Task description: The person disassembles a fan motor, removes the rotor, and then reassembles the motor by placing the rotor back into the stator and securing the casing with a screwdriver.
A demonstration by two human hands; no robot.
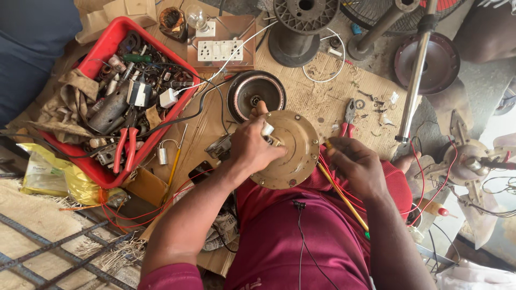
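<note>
My left hand (pixel 252 146) grips a round, brass-coloured motor cover (pixel 293 147) held over my lap, with fingers on a small white part at its centre. Just right of the cover's edge, my right hand (pixel 355 166) holds a long yellow-handled tool (pixel 344 196) that slants down across my maroon shirt. Red wires (pixel 424 177) run from the cover's right side toward a fan motor with blades (pixel 467 161) at the right. A black round motor half (pixel 255 94) lies on the wooden board just beyond the cover.
A red tray (pixel 105 40) full of tools, pliers and parts sits at the left. Behind are a switch board with bulb (pixel 220 48), a black wire spool (pixel 301 27), red-handled pliers (pixel 348 121), a chrome fan pole (pixel 416 80) and a dark round base (pixel 430 62).
</note>
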